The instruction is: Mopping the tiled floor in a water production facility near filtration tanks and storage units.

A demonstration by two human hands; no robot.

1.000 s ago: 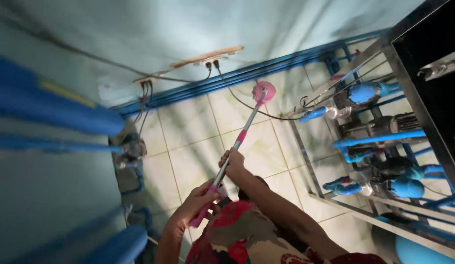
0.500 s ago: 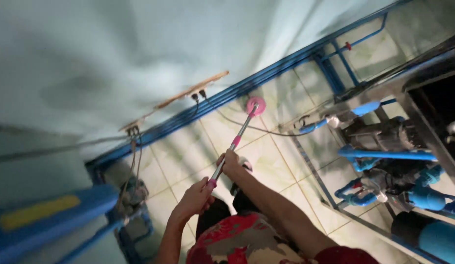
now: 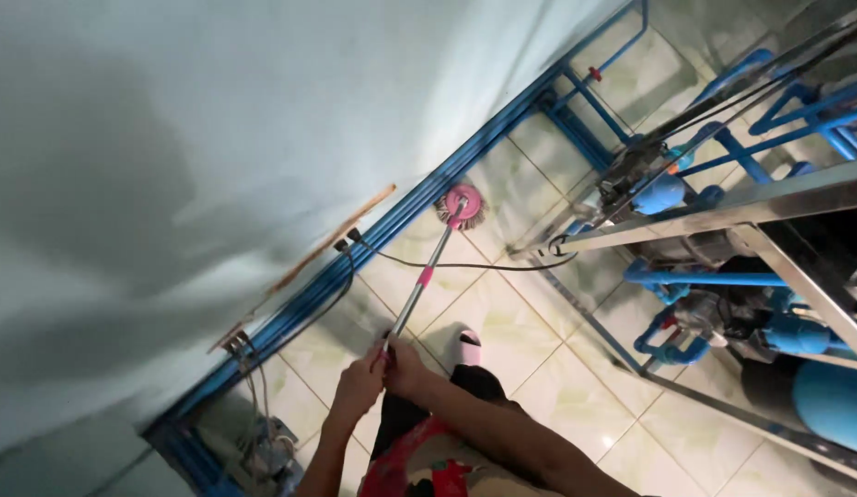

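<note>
Both my hands grip the near end of a mop handle (image 3: 419,285), a silver pole with pink sections. My left hand (image 3: 359,387) and my right hand (image 3: 405,368) sit close together on it, touching each other. The pink round mop head (image 3: 462,204) with grey strands rests on the pale tiled floor (image 3: 502,322), close to the blue pipe (image 3: 401,216) along the foot of the wall. My foot in a pink and white sandal (image 3: 469,348) stands beside the pole.
A black cable (image 3: 465,267) crosses the floor under the mop pole. A metal frame (image 3: 723,207) with blue pipes, valves and a blue tank (image 3: 833,400) fills the right side. Sockets and wires (image 3: 254,368) hang low on the pale wall.
The view has swung, showing more wall. The mop head has slid nearer the blue pipe at the wall's foot. My hands have come together at the handle's end.
</note>
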